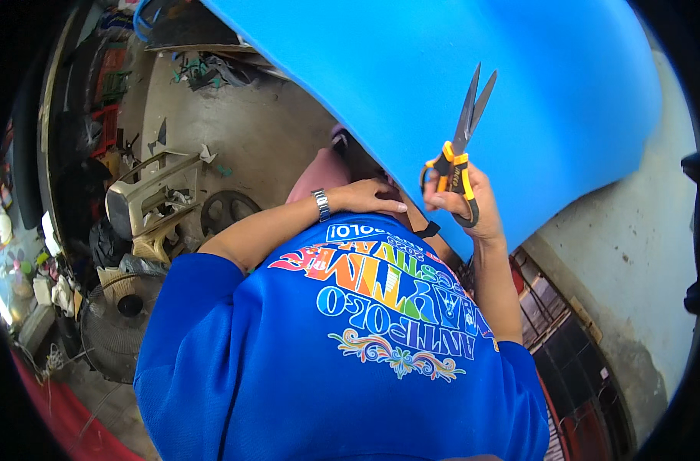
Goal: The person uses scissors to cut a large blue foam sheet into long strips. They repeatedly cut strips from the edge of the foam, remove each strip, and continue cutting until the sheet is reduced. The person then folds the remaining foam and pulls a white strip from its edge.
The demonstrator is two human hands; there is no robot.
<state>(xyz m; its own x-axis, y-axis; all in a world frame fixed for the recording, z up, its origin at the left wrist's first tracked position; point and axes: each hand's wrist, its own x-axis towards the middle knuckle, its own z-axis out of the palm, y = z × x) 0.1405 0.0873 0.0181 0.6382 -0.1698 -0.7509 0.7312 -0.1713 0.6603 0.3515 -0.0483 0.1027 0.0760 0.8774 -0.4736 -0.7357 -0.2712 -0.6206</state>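
Observation:
My right hand (484,203) is closed round the handles of a pair of scissors (461,146) with black and yellow-orange grips. Their dark blades point up and away from me, slightly parted, in front of a big smooth blue sheet (549,100). That sheet spreads across the far side and right of the view; its material I cannot tell for sure. With a metal watch on the wrist, my left hand (365,197) rests palm down by my lap at the hem of my blue shirt. Its fingers are stretched out and it holds nothing.
On the left stand a worn plastic chair (154,196), a dark wheel-shaped object (228,211) and a fan (123,319). Dark scraps (223,71) lie on the concrete floor at the far left. To the right runs a pale wall (618,261), with a dark rack-like object (576,369) near it.

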